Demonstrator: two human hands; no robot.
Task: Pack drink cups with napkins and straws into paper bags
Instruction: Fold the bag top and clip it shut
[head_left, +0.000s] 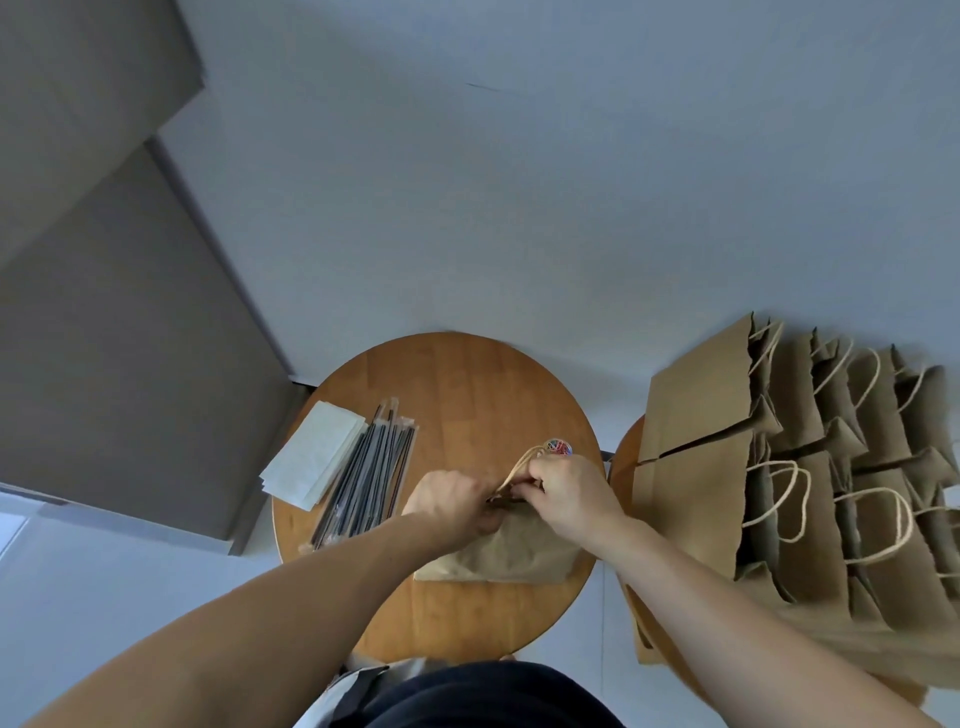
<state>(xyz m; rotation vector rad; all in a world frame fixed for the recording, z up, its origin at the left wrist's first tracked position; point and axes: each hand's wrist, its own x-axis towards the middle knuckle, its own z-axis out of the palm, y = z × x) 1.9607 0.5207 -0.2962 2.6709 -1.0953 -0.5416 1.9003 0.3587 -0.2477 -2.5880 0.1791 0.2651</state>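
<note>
The light, crease-prone paper bag (511, 551) is sitting mid-frame on the desk (467, 384). The left hand (451, 500) and right hand (567, 488) are pinching its top edge by the cord handles (519, 463), likely its firmest hold.

Table (467, 395) – smooth wood; bags (696, 467) – matt brown paper, twisted-cord handles; straws (374, 467) plastic-wrapped.

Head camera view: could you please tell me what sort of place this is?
Probably a makeshift takeaway packing corner in a plain room: a round wooden table holding napkins, wrapped straws and one paper bag, with more handled bags in a row alongside.
</note>
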